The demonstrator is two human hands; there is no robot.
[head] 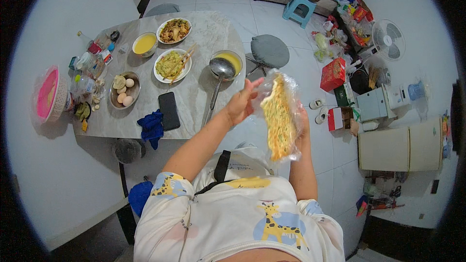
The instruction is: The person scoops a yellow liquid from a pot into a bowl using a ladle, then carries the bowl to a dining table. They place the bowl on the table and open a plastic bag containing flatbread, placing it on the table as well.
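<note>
A piece of golden flatbread with green flecks sits in a clear plastic bag, raised in front of my body off the table's right end. My right hand grips the bag from its right side, partly hidden behind the film. At the left edge of the bag, my left hand has its fingers curled at the film, with thumb and forefinger reaching along it. Closest on the table to my left hand are a metal ladle and the glass bowl of yellow liquid it rests across.
The marble-patterned table bears two plates of food, another yellow bowl, a metal bowl of eggs, a phone and a blue cloth. Beyond stand a grey stool and a fan.
</note>
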